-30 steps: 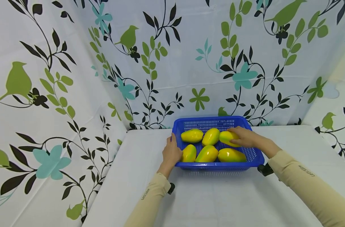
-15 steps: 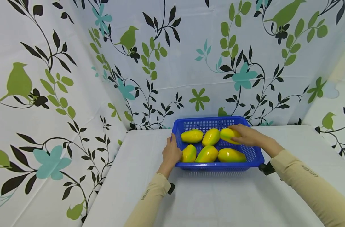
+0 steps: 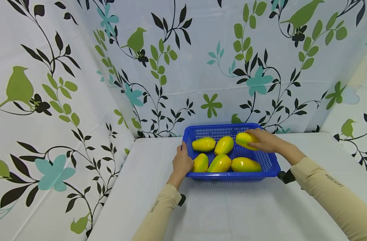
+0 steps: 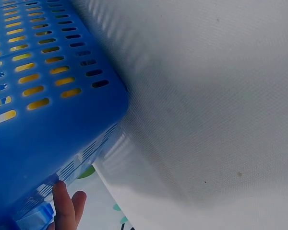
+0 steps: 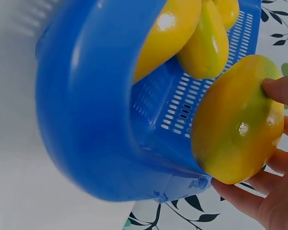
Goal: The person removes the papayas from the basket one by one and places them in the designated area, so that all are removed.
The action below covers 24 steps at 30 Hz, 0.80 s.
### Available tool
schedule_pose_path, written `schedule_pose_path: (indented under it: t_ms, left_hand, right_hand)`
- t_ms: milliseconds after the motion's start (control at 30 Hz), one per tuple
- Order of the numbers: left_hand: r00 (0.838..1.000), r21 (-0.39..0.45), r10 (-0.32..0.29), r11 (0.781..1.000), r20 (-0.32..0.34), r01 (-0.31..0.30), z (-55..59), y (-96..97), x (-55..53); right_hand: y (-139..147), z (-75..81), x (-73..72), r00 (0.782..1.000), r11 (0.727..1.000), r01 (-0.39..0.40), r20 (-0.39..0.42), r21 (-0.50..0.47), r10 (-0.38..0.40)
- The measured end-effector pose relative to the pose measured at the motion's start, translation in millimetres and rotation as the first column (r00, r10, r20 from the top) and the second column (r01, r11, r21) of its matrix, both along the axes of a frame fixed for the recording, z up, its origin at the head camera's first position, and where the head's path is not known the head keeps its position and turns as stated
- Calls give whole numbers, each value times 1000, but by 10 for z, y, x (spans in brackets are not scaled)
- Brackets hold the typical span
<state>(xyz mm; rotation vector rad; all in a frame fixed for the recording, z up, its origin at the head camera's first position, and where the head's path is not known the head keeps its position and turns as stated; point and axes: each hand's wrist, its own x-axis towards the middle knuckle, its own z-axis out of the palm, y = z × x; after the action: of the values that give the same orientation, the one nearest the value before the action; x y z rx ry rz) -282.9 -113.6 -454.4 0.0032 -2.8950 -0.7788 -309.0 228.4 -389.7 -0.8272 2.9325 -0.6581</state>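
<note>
A blue plastic basket (image 3: 231, 175) with slotted walls holds several yellow-green mangoes (image 3: 220, 163). My left hand (image 3: 182, 163) grips its left side; in the left wrist view two fingertips (image 4: 63, 201) show against the basket's outer wall (image 4: 62, 120). At the right end, my right hand (image 3: 266, 140) holds one mango (image 3: 244, 140), lifted above the basket floor. The right wrist view shows this mango (image 5: 240, 120) between the thumb and the fingers, tilted, with the slotted wall behind it. Most of the left palm is hidden.
The basket stands on a white-covered table (image 3: 225, 207), near its back edge. Behind and at the sides hang white curtains (image 3: 189, 70) printed with leaves, birds and flowers. Small black devices (image 3: 286, 176) sit under both wrists.
My right hand has raised the mango a little and shifted it slightly right, away from the mango beside it. The left hand and the basket stay in place.
</note>
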Motion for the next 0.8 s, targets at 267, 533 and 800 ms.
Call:
schedule_pose_path:
  t_ms: [267,533,800]
  left_hand:
    - [1000,-2,2,1000,-11,-2,0,-1,4]
    - [1000,2,2,1000,0,-2,6,-12,3]
    - [1000,2,6,1000,8,-7,17,2,9]
  right_hand:
    - [47,65,-5,1000,999,5,-15,-35,-5]
    - [107,115,-35,999,999,22,-48,-28,-23]
    - [191,123,-67,996,999,12,-85,-34,-15]
